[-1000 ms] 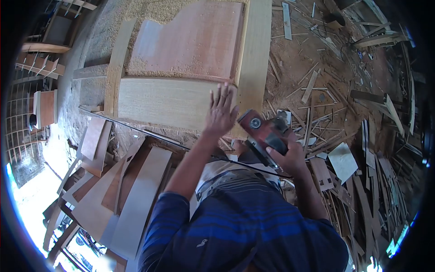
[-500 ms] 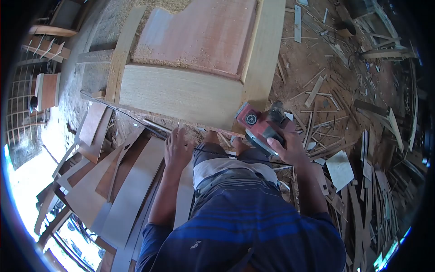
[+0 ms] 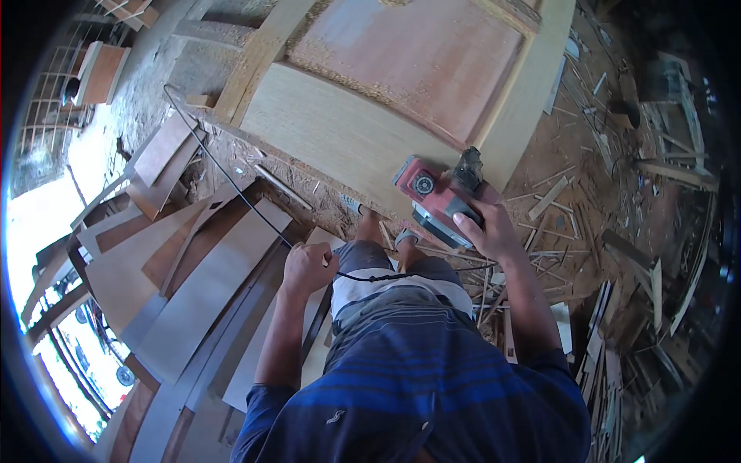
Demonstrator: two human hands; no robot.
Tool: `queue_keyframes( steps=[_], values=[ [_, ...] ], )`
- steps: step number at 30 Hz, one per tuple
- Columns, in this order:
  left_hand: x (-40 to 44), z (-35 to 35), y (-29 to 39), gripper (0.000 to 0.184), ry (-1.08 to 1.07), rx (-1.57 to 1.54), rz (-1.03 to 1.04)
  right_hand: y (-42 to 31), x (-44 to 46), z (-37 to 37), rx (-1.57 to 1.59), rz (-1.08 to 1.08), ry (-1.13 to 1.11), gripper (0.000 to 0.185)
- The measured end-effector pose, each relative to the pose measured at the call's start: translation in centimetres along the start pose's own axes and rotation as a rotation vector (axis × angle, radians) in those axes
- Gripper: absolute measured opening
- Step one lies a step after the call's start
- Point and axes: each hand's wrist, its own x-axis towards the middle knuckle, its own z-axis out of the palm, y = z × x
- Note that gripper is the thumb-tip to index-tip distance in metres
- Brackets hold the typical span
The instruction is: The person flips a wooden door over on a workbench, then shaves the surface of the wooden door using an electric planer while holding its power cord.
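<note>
My right hand [image 3: 490,231] is wrapped round the handle of a red and black power planer [image 3: 441,197], held over the lower edge of a wooden panel door [image 3: 332,127]. A black cable [image 3: 243,197] runs from the upper left to my left hand [image 3: 309,266], which is closed round it, and continues across my lap toward the tool. Wood shavings [image 3: 363,86] lie along the edge of the door's reddish inner panel [image 3: 432,62].
Stacked boards [image 3: 208,285] lean at the lower left. Thin offcuts [image 3: 556,201] litter the dirt floor on the right, with more scrap strips [image 3: 602,363] at the lower right. My feet [image 3: 405,239] are just below the door's edge.
My left hand has come off the door, moved down and left, and closed on the cable. The door appears shifted and turned in view. The planer has stayed in my right hand.
</note>
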Motion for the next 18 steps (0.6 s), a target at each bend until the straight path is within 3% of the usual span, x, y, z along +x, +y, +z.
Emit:
queue_keyframes(
  steps=[8,18],
  values=[
    [0.2,-1.4,-0.8,0.023,-0.139,-0.125,-0.18,-3.0,7.0,2.0,-0.045,0.018,-0.083,0.051],
    [1.9,-2.5,-3.7,0.032,-0.124,-0.318,-0.127,-11.1,18.8,7.7,-0.092,-0.109,-0.075,0.054]
  ],
)
